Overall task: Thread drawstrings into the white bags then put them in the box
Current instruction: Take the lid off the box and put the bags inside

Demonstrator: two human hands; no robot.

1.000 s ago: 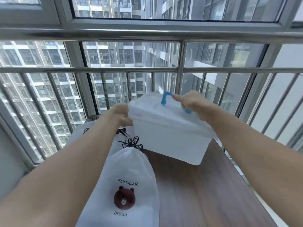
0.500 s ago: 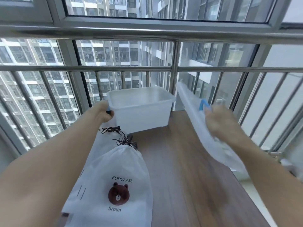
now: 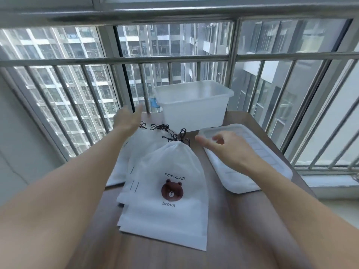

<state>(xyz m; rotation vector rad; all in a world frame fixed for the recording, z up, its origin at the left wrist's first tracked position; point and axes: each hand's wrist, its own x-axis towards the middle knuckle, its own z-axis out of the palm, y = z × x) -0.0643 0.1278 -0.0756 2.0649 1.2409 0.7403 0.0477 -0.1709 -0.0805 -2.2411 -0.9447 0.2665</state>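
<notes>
Reaching forward over the table [image 3: 229, 220], both hands are empty with fingers loosely spread. The left hand [image 3: 129, 119] hovers at about 11 o'clock, near the left wall of the box [image 3: 194, 111], not touching it. The right hand [image 3: 225, 145] hangs at about 1 o'clock over the near end of the lid [image 3: 258, 160], thumb pointing left; whether it touches the lid I cannot tell. The lid lies flat on the table at 2 o'clock, just in front of the box. The box stands open at 12 o'clock by the railing [image 3: 136, 60], with a blue latch [image 3: 154, 102] on its left side. The white bags [image 3: 167, 191] lie stacked in the middle, the top one printed with a brown bear, their black drawstrings [image 3: 171, 133] bunched at the far end toward the box.
</notes>
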